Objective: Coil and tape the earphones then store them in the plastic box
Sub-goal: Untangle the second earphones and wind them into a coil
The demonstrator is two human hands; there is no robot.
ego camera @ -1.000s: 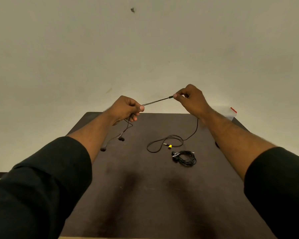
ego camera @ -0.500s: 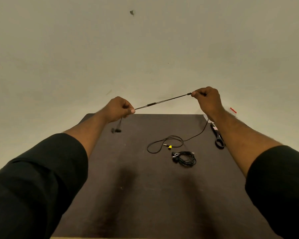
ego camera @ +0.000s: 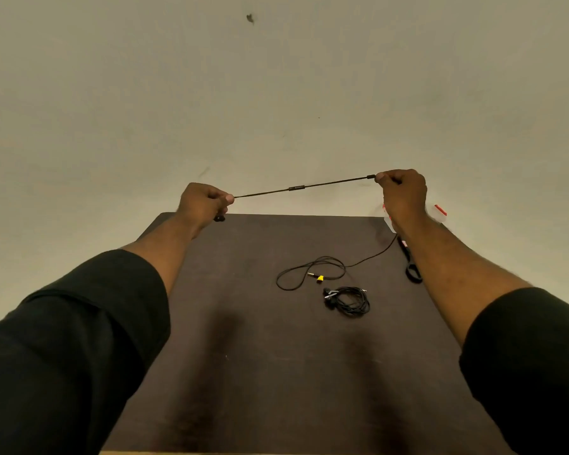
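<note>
A black earphone cable (ego camera: 297, 188) is stretched taut in the air between my left hand (ego camera: 204, 203) and my right hand (ego camera: 403, 192), above the far edge of the dark table (ego camera: 243, 372). An earbud peeks out under my left fist. From my right hand the cable drops to the table and ends in a loose loop (ego camera: 309, 272) with a yellow-marked plug (ego camera: 319, 277). A second pair of black earphones (ego camera: 349, 301) lies coiled just in front of that loop. The clear plastic box (ego camera: 440, 212) with red clips sits at the far right corner, mostly hidden behind my right wrist.
Black-handled scissors (ego camera: 409, 262) lie at the table's right side, beside my right forearm. A plain pale wall stands behind the table. My black sleeves fill the lower left and lower right corners.
My hands have moved apart, the right one sliding right and up along the cable. The stretched span has grown longer and the earbuds have been drawn up to my left fist.
</note>
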